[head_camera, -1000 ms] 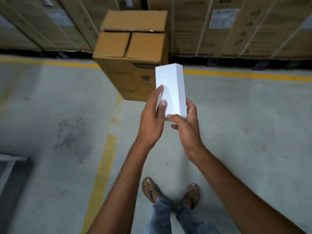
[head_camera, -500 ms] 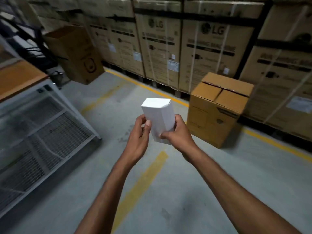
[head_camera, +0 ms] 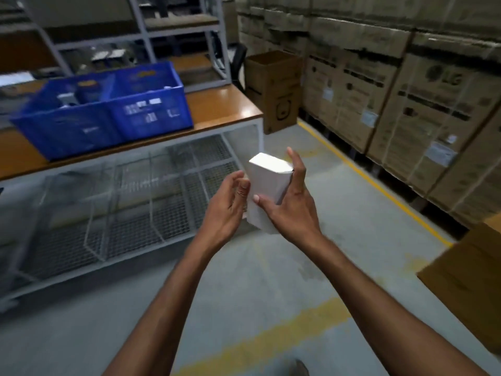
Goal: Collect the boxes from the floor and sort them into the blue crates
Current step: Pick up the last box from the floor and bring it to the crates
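A plain white box (head_camera: 267,183) stands upright in front of me, held between both hands. My right hand (head_camera: 290,207) grips it from the right, thumb across its front face and fingers behind. My left hand (head_camera: 226,210) touches its left edge with curled fingers. Two blue crates (head_camera: 108,115) sit side by side on a wooden-topped table (head_camera: 225,104) to the upper left, with some small items inside the left one.
Wire-mesh bins (head_camera: 130,202) fill the space under the table. Stacked large cartons (head_camera: 393,99) line the right wall behind a yellow floor line (head_camera: 366,183). An open brown carton (head_camera: 273,88) stands past the table's end, another (head_camera: 469,283) at right. Metal shelving (head_camera: 151,31) stands behind.
My view has swung left, away from the cartons, and the table with the blue crates has come into sight. The white box stays between my hands, and my right fingers have spread.
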Demonstrator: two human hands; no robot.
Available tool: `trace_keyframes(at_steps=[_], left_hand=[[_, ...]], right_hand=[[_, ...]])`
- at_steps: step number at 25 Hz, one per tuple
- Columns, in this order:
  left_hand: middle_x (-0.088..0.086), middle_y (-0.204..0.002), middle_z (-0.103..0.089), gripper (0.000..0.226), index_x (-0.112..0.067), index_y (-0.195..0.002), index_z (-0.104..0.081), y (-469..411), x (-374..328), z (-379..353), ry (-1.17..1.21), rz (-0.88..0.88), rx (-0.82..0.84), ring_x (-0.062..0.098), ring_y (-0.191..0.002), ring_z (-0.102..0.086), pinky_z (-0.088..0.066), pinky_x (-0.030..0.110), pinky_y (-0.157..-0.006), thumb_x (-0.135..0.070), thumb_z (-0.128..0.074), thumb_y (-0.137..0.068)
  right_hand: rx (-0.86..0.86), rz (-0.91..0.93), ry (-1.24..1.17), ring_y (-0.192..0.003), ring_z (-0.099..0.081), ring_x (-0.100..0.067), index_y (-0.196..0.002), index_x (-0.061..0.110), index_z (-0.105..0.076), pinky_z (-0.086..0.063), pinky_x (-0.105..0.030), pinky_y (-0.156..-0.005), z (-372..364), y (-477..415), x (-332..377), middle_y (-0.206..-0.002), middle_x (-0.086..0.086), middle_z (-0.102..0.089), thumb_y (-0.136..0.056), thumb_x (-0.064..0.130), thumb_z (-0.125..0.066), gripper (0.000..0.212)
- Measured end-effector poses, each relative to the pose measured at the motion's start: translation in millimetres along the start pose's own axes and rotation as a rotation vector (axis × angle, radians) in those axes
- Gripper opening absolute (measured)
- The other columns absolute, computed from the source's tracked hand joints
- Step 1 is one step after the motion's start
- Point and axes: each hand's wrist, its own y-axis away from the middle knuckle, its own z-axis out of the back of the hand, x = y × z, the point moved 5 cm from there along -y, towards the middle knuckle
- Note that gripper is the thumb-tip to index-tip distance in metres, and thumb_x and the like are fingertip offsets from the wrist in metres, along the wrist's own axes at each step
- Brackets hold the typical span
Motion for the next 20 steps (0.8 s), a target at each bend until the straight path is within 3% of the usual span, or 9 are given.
trace_keyframes(at_steps=[3,6,8,11,14,17,20], left_hand=[[-0.010,-0.135,-0.062,0.043,-0.032,-0.141,-0.053,-25.5,39.9,76.9,-0.009,0.019,-0.134,-0.004,-0.118,-0.060,-0.052,0.014,-0.085,-0.053,-0.048,-0.104],[-0.013,-0.130,-0.064,0.030,-0.033,-0.136,-0.057,-62.3,71.1,139.7,-0.034,0.023,-0.230,-0.005,-0.114,-0.062,-0.057,0.018,-0.087,-0.037,-0.055,-0.106],[-0.011,-0.135,-0.062,0.032,-0.028,-0.138,-0.058,-91.7,85.9,179.1,-0.079,0.026,-0.297,0.001,-0.116,-0.063,-0.059,0.021,-0.085,-0.029,-0.056,-0.105],[-0.019,-0.132,-0.059,0.037,-0.031,-0.141,-0.056,-134.0,98.2,228.1,-0.150,0.024,-0.351,-0.011,-0.109,-0.059,-0.056,0.015,-0.075,-0.025,-0.057,-0.105],[-0.020,-0.131,-0.064,0.041,-0.034,-0.141,-0.056,-175.3,111.3,274.8,-0.153,-0.009,-0.394,-0.010,-0.112,-0.061,-0.058,0.020,-0.086,-0.021,-0.062,-0.102],[-0.019,-0.134,-0.063,0.047,-0.035,-0.143,-0.053,-221.3,130.5,322.9,-0.191,-0.020,-0.427,-0.003,-0.115,-0.063,-0.060,0.024,-0.088,-0.020,-0.065,-0.100],[-0.020,-0.132,-0.062,0.046,-0.035,-0.141,-0.053,-268.6,153.0,369.9,-0.197,-0.030,-0.463,-0.005,-0.111,-0.064,-0.061,0.024,-0.085,-0.022,-0.067,-0.099]], right_hand=[[0.055,0.089,-0.069,-0.107,-0.064,-0.021,-0.144,0.046,-0.019,-0.058,-0.036,-0.078,-75.7,-49.6,32.3,-0.140,0.007,-0.049,-0.083,0.040,-0.082,0.088],[0.136,0.180,-0.166,-0.106,-0.061,-0.013,-0.141,0.045,-0.021,-0.058,-0.024,-0.074,-145.5,-101.6,54.4,-0.137,0.006,-0.047,-0.085,0.038,-0.083,0.084],[0.167,0.208,-0.222,-0.110,-0.060,-0.014,-0.142,0.045,-0.020,-0.061,-0.030,-0.077,-189.4,-140.9,66.4,-0.141,0.004,-0.044,-0.085,0.037,-0.083,0.085],[0.177,0.261,-0.286,-0.103,-0.063,-0.014,-0.141,0.044,-0.022,-0.063,-0.038,-0.073,-239.6,-198.1,90.8,-0.137,0.007,-0.047,-0.086,0.036,-0.082,0.082],[0.195,0.329,-0.253,-0.097,-0.065,-0.019,-0.141,0.041,-0.021,-0.057,-0.031,-0.066,-285.0,-254.8,122.7,-0.136,0.004,-0.050,-0.086,0.037,-0.081,0.081],[0.203,0.386,-0.244,-0.099,-0.065,-0.021,-0.142,0.039,-0.019,-0.060,-0.040,-0.069,-330.9,-307.2,151.3,-0.141,0.004,-0.047,-0.087,0.037,-0.080,0.082],[0.179,0.449,-0.239,-0.100,-0.063,-0.020,-0.143,0.038,-0.019,-0.060,-0.040,-0.070,-376.0,-352.9,177.0,-0.140,0.013,-0.040,-0.087,0.036,-0.080,0.083]])
